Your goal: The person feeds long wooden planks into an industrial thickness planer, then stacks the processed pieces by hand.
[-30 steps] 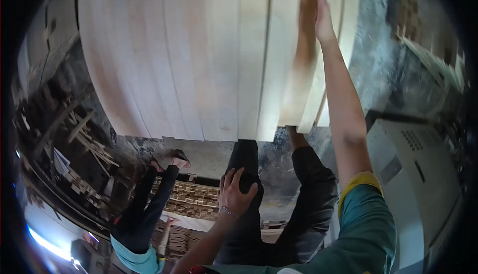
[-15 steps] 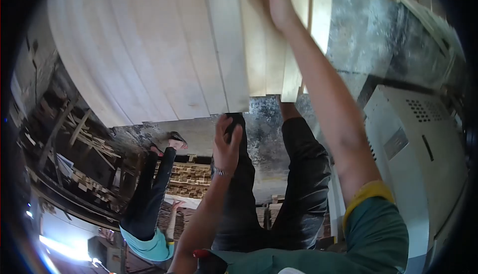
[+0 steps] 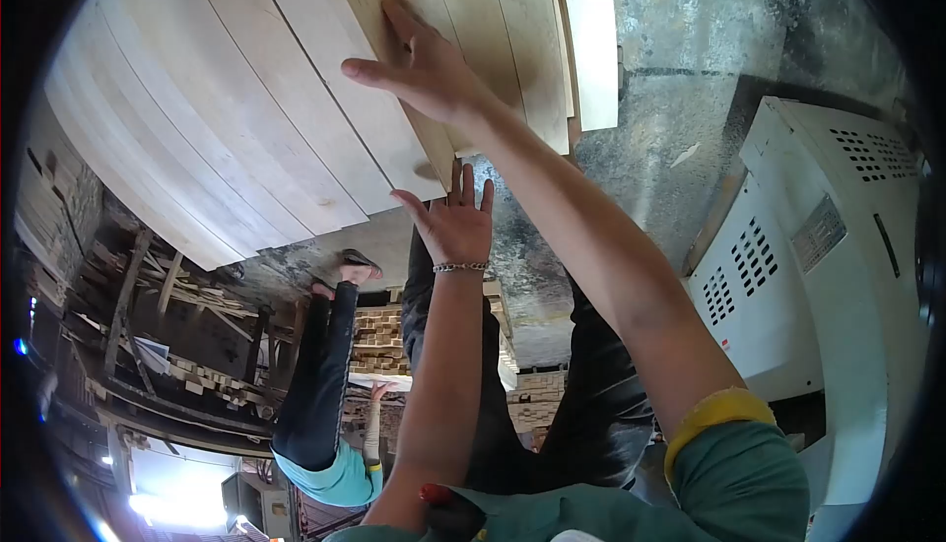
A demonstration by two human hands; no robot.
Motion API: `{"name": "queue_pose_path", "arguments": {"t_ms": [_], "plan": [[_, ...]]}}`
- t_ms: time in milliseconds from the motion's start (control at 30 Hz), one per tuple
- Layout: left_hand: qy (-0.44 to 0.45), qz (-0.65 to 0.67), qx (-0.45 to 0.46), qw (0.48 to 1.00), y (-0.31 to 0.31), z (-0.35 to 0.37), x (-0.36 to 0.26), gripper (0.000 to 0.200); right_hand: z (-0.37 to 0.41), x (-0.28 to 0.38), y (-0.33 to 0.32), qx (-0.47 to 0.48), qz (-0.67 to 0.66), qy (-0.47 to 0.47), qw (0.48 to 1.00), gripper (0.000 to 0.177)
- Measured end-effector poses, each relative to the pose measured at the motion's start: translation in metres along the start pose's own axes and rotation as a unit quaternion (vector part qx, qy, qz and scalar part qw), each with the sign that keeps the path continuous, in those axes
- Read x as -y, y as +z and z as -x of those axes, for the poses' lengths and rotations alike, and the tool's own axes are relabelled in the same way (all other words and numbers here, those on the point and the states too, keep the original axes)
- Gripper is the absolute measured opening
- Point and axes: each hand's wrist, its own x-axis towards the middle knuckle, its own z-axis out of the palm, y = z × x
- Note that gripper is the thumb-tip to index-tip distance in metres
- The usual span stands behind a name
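Observation:
Long pale wooden boards (image 3: 246, 79) lie side by side in a broad layer at the top and left. One board (image 3: 389, 49) stands out as a raised strip beside others on its right. Over this strip is my right hand (image 3: 424, 74), thumb and fingers spread, its fingertips at the wood. My left hand (image 3: 458, 227), with a chain bracelet at the wrist, is palm up just below the strip's near end, fingers apart. Nothing is held in either palm; whether the left fingertips touch the board end I cannot tell.
A white machine cabinet (image 3: 838, 217) with vent holes stands at the right on the grey floor (image 3: 680, 148). At the lower left is another person (image 3: 330, 463) in a teal shirt. Stacked wood pieces (image 3: 379, 330) and a dark rack (image 3: 148, 374) are behind.
My right hand has come down and left across the boards. My left hand has moved slightly right and up, its fingers now spread. The view has shifted, and the boards look tilted.

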Motion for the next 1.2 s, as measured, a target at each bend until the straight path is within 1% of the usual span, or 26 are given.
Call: {"name": "queue_pose_path", "arguments": {"t_ms": [67, 100, 167, 200, 300, 400, 500, 567, 600, 700, 800, 867, 967, 1067, 1133, 1200], "plan": [[0.013, 0.012, -0.022, 1.0, -0.005, -0.007, 0.003, 0.125, 0.005, 0.008, 0.002, -0.016, 0.012, 0.002, 1.0, 0.104], [0.02, 0.02, -0.032, 0.999, -0.001, -0.008, 0.004, 0.124, 0.006, 0.013, 0.003, -0.009, -0.017, 0.027, 0.999, 0.103], [0.014, 0.031, -0.02, 0.999, 0.004, -0.009, 0.003, 0.116, 0.007, 0.022, 0.005, 0.004, -0.076, 0.077, 0.994, 0.102], [0.011, 0.036, -0.016, 0.999, 0.005, -0.009, 0.002, 0.112, 0.008, 0.021, 0.009, -0.008, -0.084, 0.068, 0.994, 0.101], [0.005, 0.06, 0.048, 0.997, -0.004, -0.021, 0.003, 0.101, 0.007, 0.012, 0.02, -0.038, -0.091, 0.038, 0.994, 0.101], [-0.04, 0.125, 0.085, 0.988, -0.015, -0.031, 0.004, 0.092, 0.002, -0.001, 0.026, -0.057, -0.08, 0.027, 0.995, 0.102], [-0.067, 0.104, 0.061, 0.99, -0.016, -0.03, 0.003, 0.107, 0.002, 0.001, 0.027, -0.072, -0.08, 0.033, 0.994, 0.103], [-0.038, 0.051, 0.083, 0.995, -0.012, -0.02, 0.004, 0.105, 0.005, 0.006, 0.033, -0.107, -0.067, 0.027, 0.992, 0.101], [-0.024, 0.024, 0.096, 0.995, -0.006, -0.014, 0.004, 0.104, 0.007, 0.011, 0.03, -0.097, -0.062, 0.039, 0.993, 0.1], [-0.002, 0.012, 0.094, 0.995, 0.006, -0.003, 0.001, 0.1, 0.012, 0.021, 0.021, -0.078, -0.051, 0.063, 0.994, 0.097], [-0.042, 0.084, 0.124, 0.988, 0.003, -0.003, 0.0, 0.094, 0.01, 0.014, 0.021, -0.068, -0.052, 0.057, 0.995, 0.095], [-0.024, 0.066, 0.116, 0.991, 0.006, 0.003, -0.002, 0.092, 0.012, 0.015, 0.021, -0.067, -0.053, 0.056, 0.995, 0.094], [-0.023, 0.074, 0.126, 0.989, 0.008, 0.008, -0.004, 0.09, 0.011, 0.005, 0.023, -0.087, 0.032, 0.007, 0.996, 0.094], [-0.039, 0.088, 0.134, 0.986, 0.006, 0.017, -0.004, 0.089, 0.017, 0.006, 0.027, -0.101, -0.066, -0.003, 0.993, 0.095], [-0.037, 0.084, 0.143, 0.985, 0.006, 0.018, -0.003, 0.09, 0.02, 0.012, 0.023, -0.082, -0.051, -0.028, 0.995, 0.095], [-0.026, 0.068, 0.161, 0.984, 0.004, 0.018, -0.004, 0.09, 0.024, 0.013, 0.021, -0.089, -0.007, -0.052, 0.995, 0.097]]}}
